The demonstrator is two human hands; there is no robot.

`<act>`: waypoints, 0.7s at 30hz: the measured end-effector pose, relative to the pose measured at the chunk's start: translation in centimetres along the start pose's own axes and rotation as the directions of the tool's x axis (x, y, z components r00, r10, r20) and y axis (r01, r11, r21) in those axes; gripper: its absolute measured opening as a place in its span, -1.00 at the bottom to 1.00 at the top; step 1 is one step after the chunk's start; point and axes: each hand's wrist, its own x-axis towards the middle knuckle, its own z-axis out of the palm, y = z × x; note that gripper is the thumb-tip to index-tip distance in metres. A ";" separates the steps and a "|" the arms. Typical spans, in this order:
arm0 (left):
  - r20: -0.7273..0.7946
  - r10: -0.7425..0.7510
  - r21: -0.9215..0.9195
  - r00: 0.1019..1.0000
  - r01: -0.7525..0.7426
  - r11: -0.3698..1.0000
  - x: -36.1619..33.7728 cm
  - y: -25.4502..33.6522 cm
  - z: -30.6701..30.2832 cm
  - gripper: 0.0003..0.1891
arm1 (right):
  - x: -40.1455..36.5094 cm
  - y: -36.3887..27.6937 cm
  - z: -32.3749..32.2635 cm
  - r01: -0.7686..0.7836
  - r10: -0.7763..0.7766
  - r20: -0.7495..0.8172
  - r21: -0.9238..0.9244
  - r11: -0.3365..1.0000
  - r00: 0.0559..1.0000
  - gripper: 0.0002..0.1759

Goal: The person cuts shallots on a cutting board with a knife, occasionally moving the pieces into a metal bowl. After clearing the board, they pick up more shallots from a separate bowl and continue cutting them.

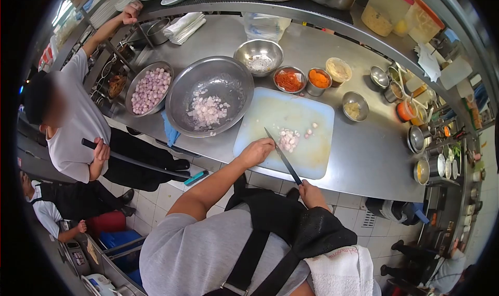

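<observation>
My right hand [313,195] grips the handle of a knife [286,161], whose blade slants up and left over the white cutting board [249,114]. At the blade's front part is my left hand [258,151], its fingers bent together; what they hold, if anything, is hidden. Chopped shallots [289,140] lie in a small heap on the board, just right of the blade, with a few pieces [310,132] apart from it. Left of the board, a large metal bowl [179,96] holds more chopped shallots [208,110]. Whole peeled shallots [150,91] fill another bowl beside it.
Behind the board stand a metal bowl [258,45], containers of red [289,80] and orange [318,78] food, and a pale tub [338,70]. A small bowl [355,107] sits right. A shelf [322,15] overhangs the counter. At left, a person [86,119] holds a dark stick.
</observation>
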 end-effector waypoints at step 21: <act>-0.039 -0.115 -0.022 0.993 0.114 0.993 -0.7 0.7 -0.8 -0.84 | -0.7 -0.3 0.0 -0.059 0.055 -0.051 -0.066 0.996 0.997 -0.70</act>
